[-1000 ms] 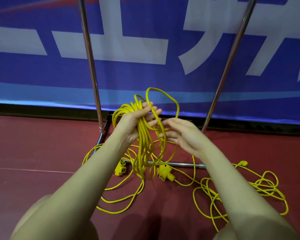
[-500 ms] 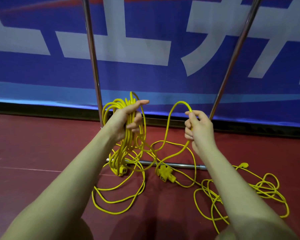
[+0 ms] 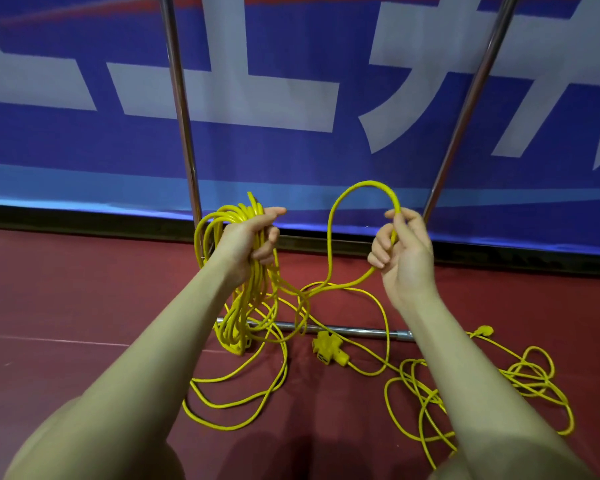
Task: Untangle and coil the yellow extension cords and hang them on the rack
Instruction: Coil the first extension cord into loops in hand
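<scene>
The left hand (image 3: 246,237) grips a thick coil (image 3: 243,289) of smooth, round yellow cord, its long loops hanging to the matte red floor (image 3: 66,289). The right hand (image 3: 404,251) pinches an arched loop (image 3: 361,192) between curled fingers. Loose cord (image 3: 482,386) sprawls tangled beside the shiny steel rack (image 3: 182,109), near a blocky socket (image 3: 329,351).

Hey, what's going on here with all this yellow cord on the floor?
A person is coiling yellow extension cord. The left hand grips a coiled bundle that hangs to the red floor, while the right hand pinches a raised loop of the loose cord. A yellow multi-outlet socket and a tangled pile lie on the floor by the metal rack. No cord hangs on the visible part of the rack.
</scene>
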Demonstrator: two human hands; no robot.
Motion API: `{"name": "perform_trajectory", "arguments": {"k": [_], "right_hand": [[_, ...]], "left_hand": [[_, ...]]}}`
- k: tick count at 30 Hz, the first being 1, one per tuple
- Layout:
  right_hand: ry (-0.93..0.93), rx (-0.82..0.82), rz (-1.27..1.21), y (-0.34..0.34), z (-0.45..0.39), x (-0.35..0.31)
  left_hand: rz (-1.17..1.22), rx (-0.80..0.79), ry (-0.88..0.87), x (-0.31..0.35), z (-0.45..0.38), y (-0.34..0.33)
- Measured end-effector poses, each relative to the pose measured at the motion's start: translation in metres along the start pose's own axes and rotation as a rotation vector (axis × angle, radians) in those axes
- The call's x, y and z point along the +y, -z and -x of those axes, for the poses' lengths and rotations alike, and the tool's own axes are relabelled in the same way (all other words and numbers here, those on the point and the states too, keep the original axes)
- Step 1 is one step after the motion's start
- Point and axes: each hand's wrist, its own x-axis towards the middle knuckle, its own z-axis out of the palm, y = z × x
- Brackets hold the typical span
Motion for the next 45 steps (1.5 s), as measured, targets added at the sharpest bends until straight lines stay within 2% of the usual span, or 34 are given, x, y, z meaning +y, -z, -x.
{"name": "perform_trajectory", "arguments": {"k": [5,11,15,19,23,26,35,39,41,45], "right_hand": [[-0.082,-0.085,0.271,0.005,0.001,0.001],[-0.332,-0.242,0.519,0.010,0.007,-0.004],[-0.361,-0.316,0.525,0.014,0.008,-0.007],[-0.358,-0.305,0.474,0.016,0.010,-0.004],[-0.491,-0.327,0.340,0.012,0.012,-0.005],[-0.538,-0.431,0.396,0.011,0.012,-0.009],[-0.645,-0.209,0.646,0.025,0.002,-0.005],[-0.649,0.027,0.477,0.021,0.001,0.011],[-0.642,0.023,0.344,0.017,0.001,0.014],[-0.645,-0.138,0.264,0.010,0.003,0.010]], "left_hand": [[0.027,-0.017,-0.008,0.000,-0.001,0.002],[0.010,-0.077,0.010,-0.004,0.001,-0.001],[0.041,-0.064,-0.012,-0.003,0.001,0.001],[0.075,-0.072,-0.025,0.000,0.002,-0.001],[0.086,-0.095,-0.005,0.000,0.003,-0.005],[0.100,-0.090,0.009,-0.003,0.003,-0.006],[0.131,-0.101,-0.052,0.005,0.001,0.000],[0.269,-0.117,-0.071,0.006,0.001,0.002],[0.310,-0.126,-0.076,0.006,0.002,0.001],[0.291,-0.135,-0.078,0.006,0.003,-0.001]]}}
